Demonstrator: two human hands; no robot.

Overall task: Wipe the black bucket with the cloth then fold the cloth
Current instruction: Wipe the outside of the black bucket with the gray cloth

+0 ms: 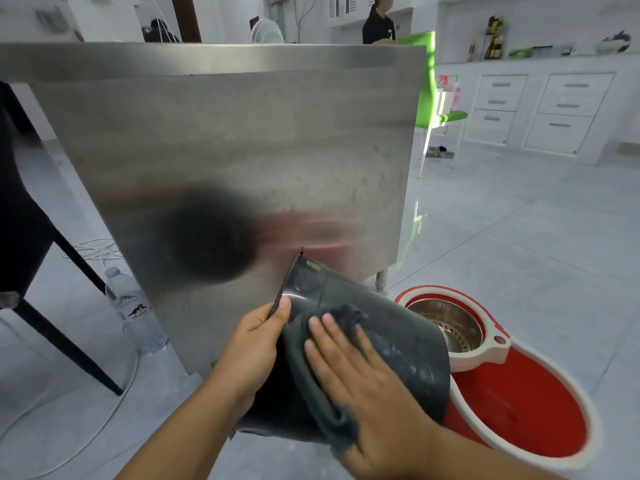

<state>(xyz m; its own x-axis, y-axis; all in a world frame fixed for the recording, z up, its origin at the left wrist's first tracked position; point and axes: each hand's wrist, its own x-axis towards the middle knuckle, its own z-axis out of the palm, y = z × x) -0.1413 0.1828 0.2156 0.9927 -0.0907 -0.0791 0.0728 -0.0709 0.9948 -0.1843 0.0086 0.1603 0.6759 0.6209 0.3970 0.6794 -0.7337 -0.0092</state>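
The black bucket (408, 344) is tilted on its side at bottom centre, its rim toward the steel table. My left hand (254, 344) grips the bucket's rim, thumb over the edge. A dark grey cloth (311, 372) is draped over the bucket's outer wall. My right hand (353, 368) lies flat on the cloth, fingers spread, pressing it against the bucket. Part of the cloth hangs down below my right palm.
A steel table (225, 140) fills the middle, reflecting the bucket. A red and white spin-mop bucket (519, 393) stands on the floor at right. A water bottle (138, 313), cables and a black chair leg (69, 341) are at left. A green chair (433, 109), white cabinets and people are behind.
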